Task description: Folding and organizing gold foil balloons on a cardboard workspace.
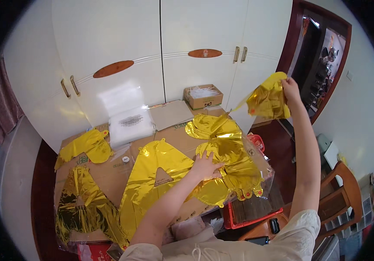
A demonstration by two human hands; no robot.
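Your right hand (290,90): grip narrowed on the edge of one raised gold foil piece (267,99), held up past the far right corner of the cardboard-covered bench (114,173). Your left hand (207,167): grip wide, fingers spread over a crumpled gold foil pile (241,161) at the bench's right side. Also before you: one triangular foil shape (141,182) left of the pile, and one open carton (203,101) at the back, holding white material.
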